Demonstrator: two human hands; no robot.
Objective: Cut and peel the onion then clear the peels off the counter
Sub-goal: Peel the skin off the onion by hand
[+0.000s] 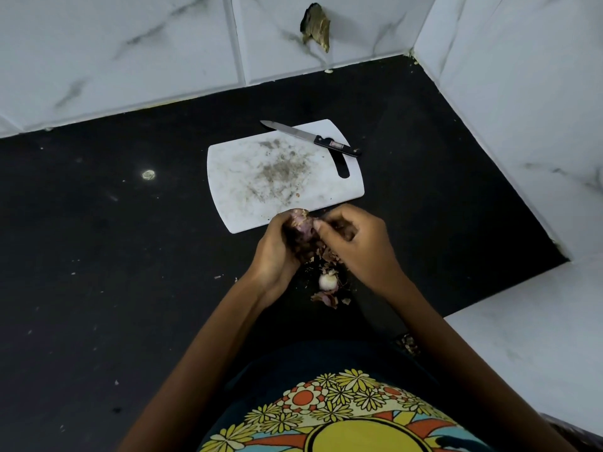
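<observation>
From the head camera, the peeling step looks to be in hand. At the middle of the frame the left hand (277,252) has its fingers wrapped around the onion (301,223), gripping it just above the black worktop (114,256), close to the near edge of the white cutting board (284,174). The right hand (352,246) sits just beside it, its fingers (321,228) pinched against the onion's side, apparently on a strip of dry skin; exactly how much skin they hold is hidden between the two hands.

Directly below the hands, loose peels (326,296) lie scattered on the worktop, with a small pale cut-off end piece (327,281) among them. That trimmed piece suggests the end cuts are already made. The knife (313,138) rests untouched across the far right corner of the board, blade pointing to the upper left of the frame.

Next, the right hand would need to pull the pinched skin down and away while the left turns the onion to expose what skin remains. Clearing is not yet begun: the peels would then need gathering off the worktop.
</observation>
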